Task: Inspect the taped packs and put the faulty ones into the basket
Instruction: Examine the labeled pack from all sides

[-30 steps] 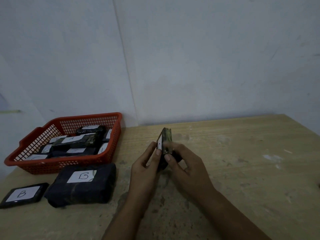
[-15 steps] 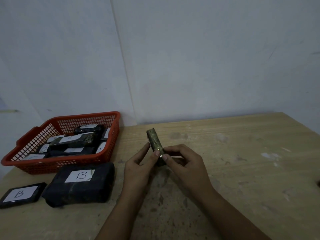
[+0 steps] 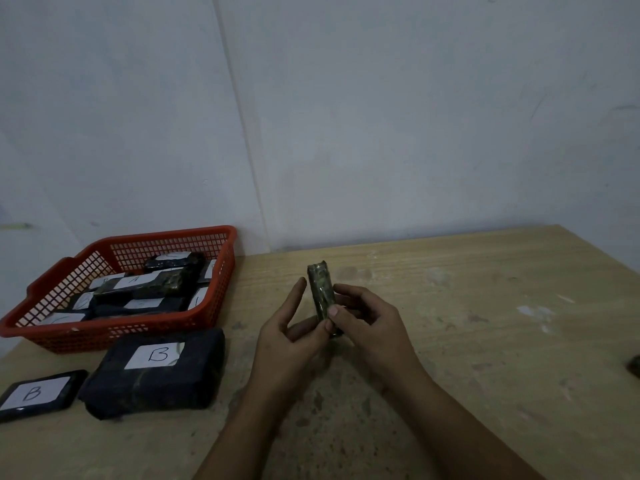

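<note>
Nearest us, by the tabletop's (image 3: 485, 306) left front edge, lie a flat pack (image 3: 34, 394) and a bulky pack (image 3: 156, 372), both labelled B. Toward the middle, our left hand (image 3: 287, 337) and right hand (image 3: 367, 327) meet on a small taped pack (image 3: 321, 289), thumbs and fingers pinching its lower end, held upright above the wood. We judge the inspection step is under way. Next we turn it over; if faulty, it goes left to the red basket (image 3: 104, 332) at the back-left corner, already holding several packs.
</note>
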Demonstrator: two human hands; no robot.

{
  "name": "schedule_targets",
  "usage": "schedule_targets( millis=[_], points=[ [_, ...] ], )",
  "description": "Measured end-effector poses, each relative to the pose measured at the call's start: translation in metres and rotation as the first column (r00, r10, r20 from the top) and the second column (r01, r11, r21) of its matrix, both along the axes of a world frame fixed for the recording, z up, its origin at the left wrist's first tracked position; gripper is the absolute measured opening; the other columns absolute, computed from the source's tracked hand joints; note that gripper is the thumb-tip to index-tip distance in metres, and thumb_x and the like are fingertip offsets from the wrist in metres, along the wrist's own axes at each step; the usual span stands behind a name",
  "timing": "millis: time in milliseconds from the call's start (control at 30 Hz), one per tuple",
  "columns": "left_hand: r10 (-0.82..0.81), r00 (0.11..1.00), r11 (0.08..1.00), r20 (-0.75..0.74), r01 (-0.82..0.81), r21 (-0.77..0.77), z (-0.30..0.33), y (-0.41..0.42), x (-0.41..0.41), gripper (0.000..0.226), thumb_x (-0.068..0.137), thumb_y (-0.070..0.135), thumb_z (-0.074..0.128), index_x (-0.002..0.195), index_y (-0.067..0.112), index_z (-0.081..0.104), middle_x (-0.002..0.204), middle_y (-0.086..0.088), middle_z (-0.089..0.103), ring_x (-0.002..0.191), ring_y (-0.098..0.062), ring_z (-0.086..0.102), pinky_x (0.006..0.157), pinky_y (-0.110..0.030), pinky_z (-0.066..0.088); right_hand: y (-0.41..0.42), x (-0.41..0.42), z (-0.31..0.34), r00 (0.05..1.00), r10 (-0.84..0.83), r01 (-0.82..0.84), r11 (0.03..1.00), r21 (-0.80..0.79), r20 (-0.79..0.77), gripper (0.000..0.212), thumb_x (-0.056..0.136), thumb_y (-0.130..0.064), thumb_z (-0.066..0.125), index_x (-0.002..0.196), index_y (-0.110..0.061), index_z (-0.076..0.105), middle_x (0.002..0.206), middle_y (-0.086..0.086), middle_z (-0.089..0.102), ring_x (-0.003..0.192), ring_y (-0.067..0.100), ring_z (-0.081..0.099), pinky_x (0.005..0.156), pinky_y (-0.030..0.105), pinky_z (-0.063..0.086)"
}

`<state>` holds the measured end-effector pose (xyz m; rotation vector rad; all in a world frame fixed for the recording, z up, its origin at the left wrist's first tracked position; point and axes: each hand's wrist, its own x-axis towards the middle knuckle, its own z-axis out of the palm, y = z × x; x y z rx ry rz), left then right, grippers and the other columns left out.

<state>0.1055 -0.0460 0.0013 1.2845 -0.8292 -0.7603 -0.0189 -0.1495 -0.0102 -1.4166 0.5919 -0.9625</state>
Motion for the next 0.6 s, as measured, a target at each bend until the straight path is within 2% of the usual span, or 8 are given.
schedule_targets(
  millis=[33,100,167,267,367,400,500,600],
  points=[
    [0.003,1.000,1.000,-0.001,-0.003,0.008,-0.0011,-0.0011,0.0004,0.080,0.095,0.004,0.077,0.163,0.029,0.044,0.116,-0.003,0.083,0.112,-0.022,0.079,0.094,-0.032,0.064,-0.0013,-0.0005,0.0012,1.000,0.002,-0.002,1.000,0.013,0.016,0.035,0.093,-0.016,0.082,0.127,-0.020,0.075,0.112,-0.001,0.079,0.105,0.012,0.076,0.082,0.025,0.062],
    [0.026,1.000,0.999,0.005,-0.026,0.021,-0.0012,-0.0031,0.0004,0.075,0.095,0.023,0.082,0.162,0.026,0.048,0.130,-0.001,0.079,0.118,-0.017,0.077,0.097,-0.031,0.063,-0.0042,-0.0017,0.0043,0.999,0.008,-0.009,1.000,0.026,0.035,0.031,0.092,-0.010,0.082,0.122,-0.015,0.076,0.108,0.001,0.081,0.104,0.016,0.077,0.081,0.024,0.062],
    [0.042,0.999,0.999,0.003,-0.042,0.016,0.0013,-0.0042,-0.0012,0.062,0.097,0.043,0.077,0.153,0.024,0.060,0.136,0.000,0.076,0.123,-0.017,0.074,0.102,-0.038,0.060,-0.0049,-0.0013,0.0036,0.999,0.039,-0.040,0.999,0.018,0.027,0.029,0.092,-0.008,0.083,0.119,-0.014,0.076,0.109,0.003,0.081,0.106,0.021,0.076,0.084,0.028,0.063],
    [0.065,0.998,0.998,-0.012,-0.065,-0.004,0.0018,-0.0053,0.0000,0.050,0.091,0.043,0.070,0.136,0.019,0.074,0.121,-0.003,0.082,0.116,-0.023,0.078,0.105,-0.048,0.060,-0.0019,-0.0003,0.0004,0.997,0.066,-0.067,0.998,-0.013,-0.026,0.029,0.091,-0.012,0.084,0.118,-0.019,0.076,0.112,0.001,0.079,0.111,0.021,0.074,0.087,0.031,0.064],
    [0.074,0.997,0.997,0.018,-0.074,0.004,-0.0014,-0.0054,0.0055,0.049,0.089,0.040,0.072,0.132,0.018,0.077,0.119,-0.003,0.082,0.115,-0.024,0.078,0.105,-0.051,0.060,-0.0006,-0.0024,-0.0002,0.995,0.081,-0.086,0.994,-0.071,-0.064,0.027,0.093,-0.019,0.084,0.118,-0.024,0.075,0.114,-0.005,0.078,0.110,0.015,0.074,0.088,0.031,0.064],
    [0.072,0.997,0.997,0.028,-0.072,0.009,-0.0028,-0.0052,0.0075,0.048,0.089,0.039,0.073,0.133,0.019,0.077,0.119,-0.002,0.082,0.116,-0.022,0.078,0.103,-0.048,0.062,0.0000,-0.0030,0.0006,0.994,0.086,-0.091,0.993,-0.079,-0.064,0.026,0.094,-0.023,0.083,0.118,-0.024,0.074,0.114,-0.006,0.077,0.108,0.014,0.074,0.087,0.030,0.064],
    [0.040,0.998,0.999,0.042,-0.040,-0.001,-0.0021,-0.0026,0.0071,0.051,0.087,0.034,0.076,0.136,0.020,0.074,0.121,0.004,0.082,0.117,-0.015,0.077,0.091,-0.027,0.063,0.0022,-0.0037,0.0053,0.998,0.070,-0.070,0.997,-0.026,-0.004,0.038,0.089,-0.036,0.083,0.121,-0.021,0.073,0.108,-0.005,0.078,0.102,0.015,0.076,0.084,0.030,0.064],
    [-0.003,0.998,1.000,0.059,0.004,-0.009,-0.0003,-0.0019,0.0036,0.051,0.090,0.031,0.075,0.140,0.024,0.071,0.122,0.009,0.081,0.118,-0.009,0.075,0.088,-0.020,0.061,-0.0005,-0.0066,0.0075,0.999,0.049,-0.048,0.998,-0.041,0.009,0.048,0.086,-0.037,0.086,0.129,-0.021,0.073,0.108,-0.006,0.078,0.102,0.013,0.077,0.084,0.027,0.062]
  ],
)
